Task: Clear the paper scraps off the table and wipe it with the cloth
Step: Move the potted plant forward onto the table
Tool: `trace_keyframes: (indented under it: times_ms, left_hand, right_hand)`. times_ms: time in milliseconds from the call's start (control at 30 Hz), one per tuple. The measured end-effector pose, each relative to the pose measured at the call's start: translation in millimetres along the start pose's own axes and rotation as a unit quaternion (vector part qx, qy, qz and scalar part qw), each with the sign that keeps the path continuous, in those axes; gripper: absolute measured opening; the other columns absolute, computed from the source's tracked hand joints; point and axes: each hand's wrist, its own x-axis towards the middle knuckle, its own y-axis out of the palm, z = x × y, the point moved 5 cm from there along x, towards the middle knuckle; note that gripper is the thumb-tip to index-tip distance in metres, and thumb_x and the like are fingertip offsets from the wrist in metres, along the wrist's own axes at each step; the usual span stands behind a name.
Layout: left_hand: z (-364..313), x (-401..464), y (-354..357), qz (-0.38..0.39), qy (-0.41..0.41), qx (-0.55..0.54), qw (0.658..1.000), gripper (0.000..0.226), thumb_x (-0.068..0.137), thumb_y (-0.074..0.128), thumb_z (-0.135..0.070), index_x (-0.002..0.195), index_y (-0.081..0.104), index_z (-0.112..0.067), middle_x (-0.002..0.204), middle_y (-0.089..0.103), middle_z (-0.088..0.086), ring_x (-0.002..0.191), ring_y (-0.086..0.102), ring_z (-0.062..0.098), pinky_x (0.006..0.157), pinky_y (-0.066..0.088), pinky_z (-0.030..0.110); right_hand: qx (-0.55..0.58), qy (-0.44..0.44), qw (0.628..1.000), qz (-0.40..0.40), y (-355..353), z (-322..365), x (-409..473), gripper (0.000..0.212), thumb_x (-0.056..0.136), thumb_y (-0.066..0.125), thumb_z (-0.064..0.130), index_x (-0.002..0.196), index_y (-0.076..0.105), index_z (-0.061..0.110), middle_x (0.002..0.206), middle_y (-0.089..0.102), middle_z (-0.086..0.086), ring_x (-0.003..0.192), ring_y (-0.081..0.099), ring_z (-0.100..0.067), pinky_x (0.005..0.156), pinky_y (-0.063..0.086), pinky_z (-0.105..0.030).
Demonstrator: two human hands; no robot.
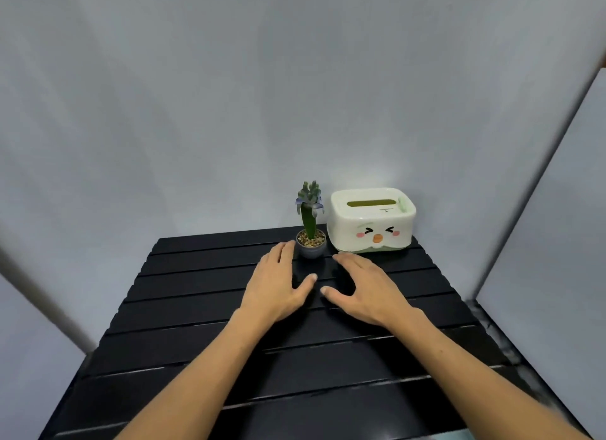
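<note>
Both hands are reaching out over the black slatted tabletop (196, 341), palms down, bare forearms coming in from the bottom edge.

Left hand (275, 285): fingers (285, 252) lying together and extended toward the far edge, thumb splayed out to the side. Fingertips are sitting just beside the small grey plant pot (311, 247), left of it; cannot tell if they are touching it. Holding nothing.

Right hand (367, 288): fingers (347, 259) loosely together, slightly curved, thumb out toward the left hand. Fingertips are ending near the front of the tissue box (372, 224), apart from it. Also holding nothing.

The two thumb tips are pointing at each other with a small gap between them, over the middle slats. Cannot tell if the palms are resting on the surface or hovering just above it.

The pot is carrying a green plant with pale purple blooms and pebbles on top, standing upright at the far edge. The tissue box is standing just right of it, cream-white with a cartoon face on the front and a slot in the lid.

Paper scraps: not seeing any on the visible slats. Cloth: a pale bluish patch (459, 434) is showing at the bottom edge near the right forearm, too cropped to identify.
</note>
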Motion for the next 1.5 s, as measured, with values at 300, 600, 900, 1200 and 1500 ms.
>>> trace_keyframes:
  times_ms: [300, 600, 900, 1200, 1500]
  left_hand:
    - [2, 49, 19, -0.008, -0.041, -0.108, 0.993, 0.085, 0.083, 0.067, -0.053, 0.149, 0.030, -0.015, 0.148, 0.045, 0.007, 0.135, 0.043, 0.025, 0.110, 0.039, 0.041]
    - [11, 26, 13, -0.057, -0.058, -0.154, 0.985, 0.071, 0.078, 0.072, -0.051, 0.137, 0.046, -0.021, 0.133, 0.059, -0.002, 0.122, 0.053, 0.016, 0.099, 0.042, 0.026]
    - [36, -45, -23, -0.083, -0.085, -0.162, 0.980, 0.070, 0.075, 0.074, -0.053, 0.135, 0.048, -0.025, 0.127, 0.059, -0.012, 0.112, 0.053, 0.003, 0.096, 0.040, 0.020]
    - [63, -114, -50, -0.103, -0.120, -0.163, 0.974, 0.072, 0.074, 0.075, -0.054, 0.136, 0.048, -0.029, 0.125, 0.059, -0.016, 0.117, 0.054, 0.004, 0.102, 0.043, 0.025]
    - [64, -140, -62, -0.096, -0.138, -0.155, 0.974, 0.071, 0.074, 0.075, -0.053, 0.135, 0.049, -0.028, 0.127, 0.060, -0.015, 0.119, 0.054, 0.006, 0.102, 0.045, 0.031]
  right_hand:
    - [-0.031, -0.018, 0.999, -0.003, 12, -8, 2, 0.083, 0.080, 0.040, 0.078, 0.147, 0.038, 0.030, 0.158, 0.030, 0.011, 0.145, 0.021, -0.008, 0.121, 0.014, -0.034]
    - [-0.038, -0.022, 0.999, 0.005, 11, -5, -1, 0.083, 0.080, 0.039, 0.079, 0.147, 0.038, 0.031, 0.158, 0.029, 0.013, 0.146, 0.020, -0.007, 0.121, 0.015, -0.035]
    - [-0.018, -0.001, 1.000, 0.024, 7, -2, -2, 0.083, 0.080, 0.046, 0.077, 0.147, 0.042, 0.027, 0.157, 0.033, 0.012, 0.146, 0.022, -0.009, 0.121, 0.016, -0.036]
    - [-0.016, -0.030, 0.999, 0.041, 16, 37, -34, 0.074, 0.088, 0.047, 0.068, 0.148, 0.039, 0.025, 0.158, 0.030, 0.011, 0.148, 0.017, -0.009, 0.122, 0.012, -0.038]
    - [-0.003, -0.060, 0.997, 0.054, 33, 79, -59, 0.077, 0.086, 0.045, 0.071, 0.150, 0.035, 0.028, 0.159, 0.026, 0.015, 0.149, 0.012, -0.007, 0.123, 0.006, -0.039]
